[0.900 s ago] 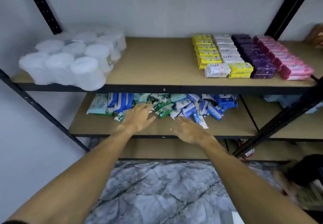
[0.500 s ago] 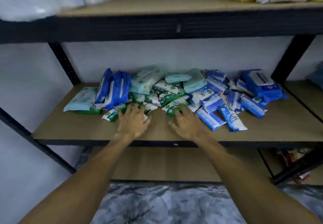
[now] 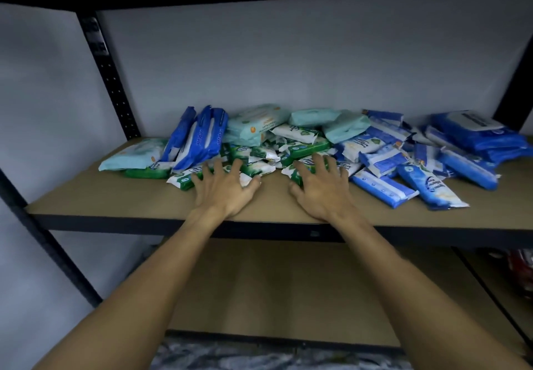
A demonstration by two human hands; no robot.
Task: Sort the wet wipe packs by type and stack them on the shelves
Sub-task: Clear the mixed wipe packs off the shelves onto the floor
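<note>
Lying in a mixed heap, the wet wipe packs (image 3: 259, 127) are spread over the middle and back of the shelf (image 3: 115, 199), with the blue ones toward its right edge. The left hand (image 3: 223, 189) and right hand (image 3: 321, 189) are laid on small green packs (image 3: 310, 146) at the heap's front, fingers spread, each grip open.
</note>
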